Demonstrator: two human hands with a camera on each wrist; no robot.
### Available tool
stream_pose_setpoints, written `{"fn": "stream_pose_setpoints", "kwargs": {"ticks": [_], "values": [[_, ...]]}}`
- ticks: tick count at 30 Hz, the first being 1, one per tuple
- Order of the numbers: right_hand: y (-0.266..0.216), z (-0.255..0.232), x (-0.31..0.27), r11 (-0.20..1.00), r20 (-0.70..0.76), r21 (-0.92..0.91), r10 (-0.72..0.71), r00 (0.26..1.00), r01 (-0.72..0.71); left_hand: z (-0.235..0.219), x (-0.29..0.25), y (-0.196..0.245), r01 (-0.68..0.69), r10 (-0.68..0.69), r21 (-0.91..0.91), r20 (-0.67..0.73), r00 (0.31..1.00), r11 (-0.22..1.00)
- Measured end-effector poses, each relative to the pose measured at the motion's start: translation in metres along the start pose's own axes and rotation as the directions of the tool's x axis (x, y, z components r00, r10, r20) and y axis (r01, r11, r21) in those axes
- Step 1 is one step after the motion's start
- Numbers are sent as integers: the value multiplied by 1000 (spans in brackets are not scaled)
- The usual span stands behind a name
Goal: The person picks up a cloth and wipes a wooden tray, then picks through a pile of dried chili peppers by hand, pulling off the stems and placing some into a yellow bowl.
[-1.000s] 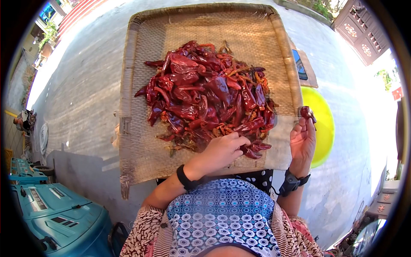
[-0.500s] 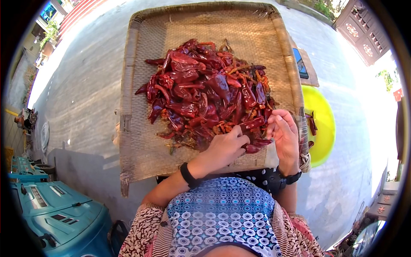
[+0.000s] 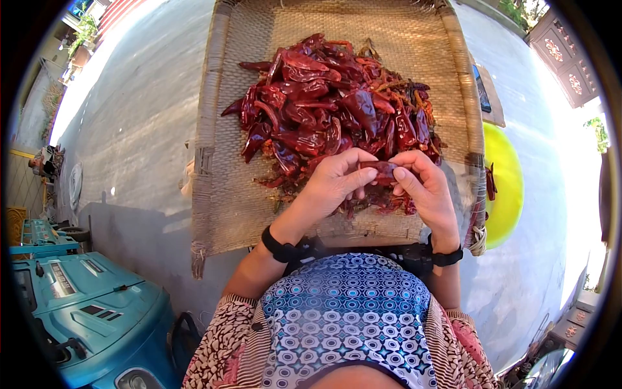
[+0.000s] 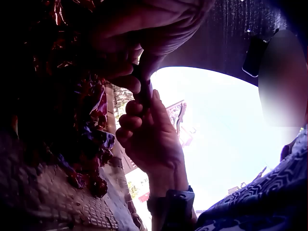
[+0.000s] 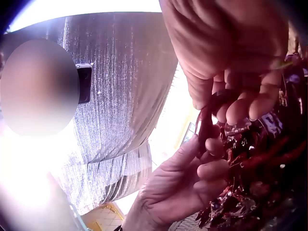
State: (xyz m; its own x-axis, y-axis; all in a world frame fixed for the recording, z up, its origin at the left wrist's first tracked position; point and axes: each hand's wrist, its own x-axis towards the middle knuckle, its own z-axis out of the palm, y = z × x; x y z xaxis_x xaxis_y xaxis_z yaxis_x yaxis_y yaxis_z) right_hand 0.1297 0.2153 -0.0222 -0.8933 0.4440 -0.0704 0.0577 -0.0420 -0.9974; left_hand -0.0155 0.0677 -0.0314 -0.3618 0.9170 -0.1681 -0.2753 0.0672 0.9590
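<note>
A dark red dried chili pepper (image 3: 381, 171) is held between both hands, just over the near edge of a chili pile (image 3: 317, 110). My left hand (image 3: 332, 183) pinches its left end between thumb and fingers. At the other end my right hand (image 3: 429, 191) grips it, thumb on top. The right wrist view shows the same pepper (image 5: 206, 121) stretched between the thumbs and fingers of the two hands. The pile lies on a woven tray (image 3: 227, 223), mixed with shrivelled orange-brown pieces.
Beside the tray's right rim is a yellow basin (image 3: 508, 194) with a few dark red peppers (image 3: 491, 181) in it. A phone (image 3: 482, 91) lies on a board farther back. At left stands a teal vehicle (image 3: 97, 305) on the concrete ground (image 3: 136, 149).
My right hand came back from the basin, where it held a dark red pepper that now lies inside. Both hands have met on another pepper. The head view has shifted slightly.
</note>
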Motion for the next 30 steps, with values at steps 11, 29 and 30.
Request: {"fn": "stream_pose_setpoints", "kwargs": {"ticks": [11, 29, 30], "values": [[31, -108, -29, 363, -580, 781, 118, 806, 509, -31, 10, 18, -192, 145, -203, -225, 963, 960], [12, 86, 21, 905, 619, -166, 404, 674, -391, -40, 51, 32, -467, 475, 146, -483, 735, 872], [9, 85, 22, 886, 628, -135, 422, 653, -443, -39, 55, 28, -468, 532, 257, -482, 696, 846]]}}
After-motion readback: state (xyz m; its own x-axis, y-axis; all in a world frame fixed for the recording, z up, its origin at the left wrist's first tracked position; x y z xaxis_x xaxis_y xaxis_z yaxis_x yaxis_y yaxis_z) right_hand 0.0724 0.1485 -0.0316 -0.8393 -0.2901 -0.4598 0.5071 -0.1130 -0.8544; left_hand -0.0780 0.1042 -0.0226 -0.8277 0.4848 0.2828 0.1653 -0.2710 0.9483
